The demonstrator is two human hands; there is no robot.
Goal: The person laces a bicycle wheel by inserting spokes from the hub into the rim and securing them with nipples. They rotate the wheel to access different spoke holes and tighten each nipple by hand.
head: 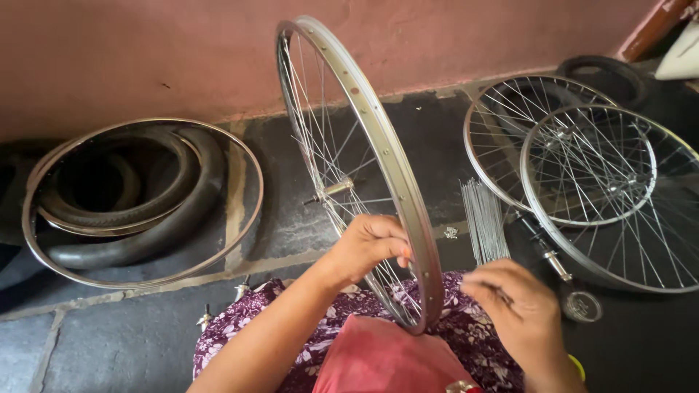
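While the wheel (364,167) stands upright on its edge over the person's lap, the left hand (366,247) reaches in among the spokes near the lower rim, fingers curled shut around what looks like a spoke or nipple; the exact thing pinched is hidden. The right hand (513,302) sits just right of the rim, fingers bent and pinched together on something thin, probably a loose spoke, too fine to confirm. Judging by looks: the wheel is a light metal hoop, stiff at the rim but springy and bendable in the thin spokes, smooth and a bit slippery on the polished rim; best gripped on the rim or at the hub (336,188), not by a single spoke, which would flex. It would tip easily since only the lap and hand steady it. Count: one wheel in hand; two more spoked wheels (582,189) lying overlapped on the floor at right; one bundle of loose spokes (484,218) between them and the held wheel; one bare rim (251,175) on the floor at left ringing two or so dark rubber tyres (145,225), coils overlap so can't be sure; one more tyre (608,73) by the wall top right; one small round lid or cap (581,306) near the right hand. Wall (145,51) is pink, floor (95,342) dark stone.
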